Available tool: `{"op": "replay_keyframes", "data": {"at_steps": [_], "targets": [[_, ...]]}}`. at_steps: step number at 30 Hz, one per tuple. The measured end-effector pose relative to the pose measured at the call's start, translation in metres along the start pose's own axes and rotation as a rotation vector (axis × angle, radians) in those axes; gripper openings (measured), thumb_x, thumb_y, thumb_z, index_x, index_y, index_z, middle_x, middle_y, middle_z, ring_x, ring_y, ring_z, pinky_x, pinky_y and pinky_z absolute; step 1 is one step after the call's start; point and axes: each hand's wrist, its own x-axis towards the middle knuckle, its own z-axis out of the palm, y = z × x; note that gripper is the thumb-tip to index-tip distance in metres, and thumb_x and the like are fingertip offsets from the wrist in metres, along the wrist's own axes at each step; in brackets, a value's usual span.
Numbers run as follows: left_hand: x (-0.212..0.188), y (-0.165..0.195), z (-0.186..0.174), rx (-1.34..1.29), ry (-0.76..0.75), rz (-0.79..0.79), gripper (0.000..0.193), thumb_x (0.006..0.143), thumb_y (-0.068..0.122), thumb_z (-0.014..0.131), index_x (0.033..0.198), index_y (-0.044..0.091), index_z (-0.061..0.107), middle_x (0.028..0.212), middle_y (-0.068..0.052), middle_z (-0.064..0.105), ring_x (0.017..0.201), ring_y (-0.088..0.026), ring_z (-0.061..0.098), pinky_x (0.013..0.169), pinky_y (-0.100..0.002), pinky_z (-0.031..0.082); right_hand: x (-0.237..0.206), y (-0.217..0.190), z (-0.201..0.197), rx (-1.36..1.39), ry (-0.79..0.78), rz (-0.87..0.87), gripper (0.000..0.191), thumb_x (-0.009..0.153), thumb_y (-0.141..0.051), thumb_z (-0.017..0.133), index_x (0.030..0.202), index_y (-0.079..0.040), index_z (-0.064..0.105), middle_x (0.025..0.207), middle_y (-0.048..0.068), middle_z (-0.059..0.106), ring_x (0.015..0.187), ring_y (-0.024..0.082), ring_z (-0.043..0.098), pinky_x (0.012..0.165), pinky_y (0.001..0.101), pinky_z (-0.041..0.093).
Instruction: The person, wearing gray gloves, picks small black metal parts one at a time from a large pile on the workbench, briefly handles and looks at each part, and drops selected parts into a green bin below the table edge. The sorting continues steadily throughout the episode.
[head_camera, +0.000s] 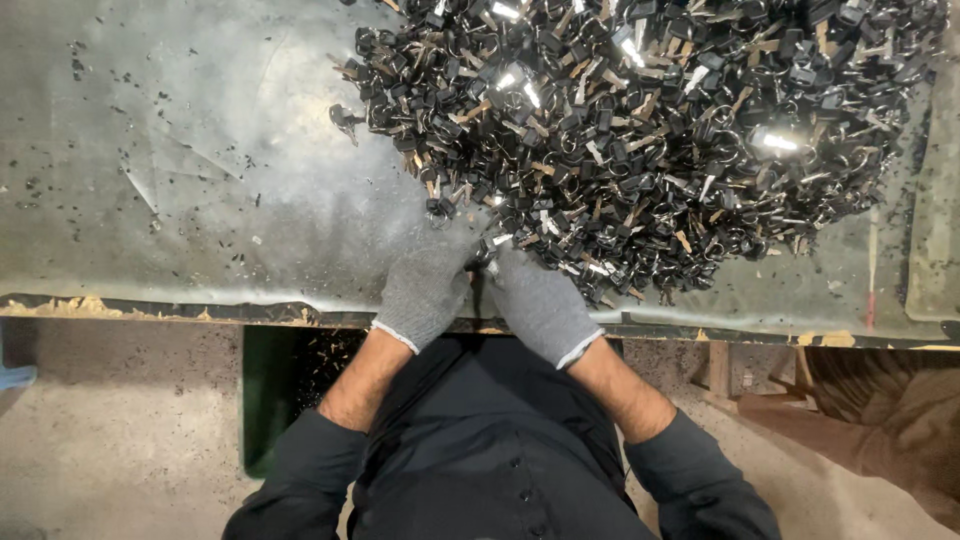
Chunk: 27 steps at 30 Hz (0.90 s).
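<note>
Both gloved hands meet at pile's near edge: left hand and right hand fingers pressed together around a small key, key heap spreading far-right of fingertips.

Both gloved hands, left and right, apparently pinch keys at the pile edge.

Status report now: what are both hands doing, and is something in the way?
Left hand and right hand, grey gloves, close together at near edge of key pile. Small piece between fingertips, grip unclear. Lone key left of pile. Metal table, nothing blocking.
</note>
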Motion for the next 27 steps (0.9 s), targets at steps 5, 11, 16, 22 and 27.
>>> {"op": "replay_keyframes", "data": {"at_steps": [5, 11, 16, 22, 27], "targets": [[0.002, -0.017, 0.013, 0.045, -0.153, 0.008, 0.041, 0.089, 0.008, 0.071, 0.128, 0.013, 0.06, 0.121, -0.017, 0.069, 0.109, -0.039, 0.066, 0.093, -0.051, 0.054, 0.002, -0.015, 0.017, -0.097, 0.38, -0.049, 0.024, 0.087, -0.008, 0.059, 0.109, 0.003, 0.058, 0.093, 0.019, 0.069, 0.081, 0.032, 0.074, 0.064, 0.0405, 0.059], [0.001, -0.006, 0.007, -0.013, 0.084, 0.076, 0.075, 0.076, 0.004, 0.072, 0.147, 0.01, 0.049, 0.127, -0.024, 0.067, 0.101, -0.045, 0.067, 0.083, -0.051, 0.055, -0.001, -0.014, 0.008, -0.082, 0.128, 0.031, 0.021, 0.097, -0.009, 0.054, 0.117, -0.003, 0.055, 0.093, 0.019, 0.07, 0.084, 0.033, 0.075, 0.067, 0.0422, 0.06], [0.003, 0.001, -0.002, -0.058, -0.104, -0.235, 0.055, 0.081, 0.012, 0.077, 0.133, 0.018, 0.061, 0.109, -0.013, 0.071, 0.086, -0.034, 0.073, 0.076, -0.046, 0.058, -0.014, -0.006, -0.017, 0.136, 0.298, -0.243, 0.035, 0.089, -0.016, 0.061, 0.121, -0.003, 0.056, 0.097, 0.024, 0.071, 0.077, 0.035, 0.075, 0.056, 0.0447, 0.059], [0.001, -0.008, 0.007, 0.023, -0.02, -0.054, 0.034, 0.081, 0.01, 0.075, 0.113, 0.019, 0.072, 0.1, -0.012, 0.074, 0.093, -0.035, 0.072, 0.08, -0.047, 0.057, 0.004, 0.001, -0.002, 0.103, 0.023, 0.01, 0.03, 0.102, -0.026, 0.06, 0.114, 0.002, 0.056, 0.093, 0.02, 0.071, 0.077, 0.035, 0.075, 0.06, 0.0433, 0.06], [0.001, -0.013, 0.011, 0.045, -0.001, 0.072, 0.05, 0.078, 0.003, 0.069, 0.127, 0.011, 0.062, 0.12, -0.017, 0.069, 0.106, -0.039, 0.067, 0.088, -0.048, 0.056, 0.004, -0.015, 0.029, -0.175, 0.302, 0.016, 0.024, 0.09, -0.008, 0.061, 0.11, 0.006, 0.059, 0.087, 0.022, 0.071, 0.08, 0.033, 0.076, 0.06, 0.0385, 0.062]]}}
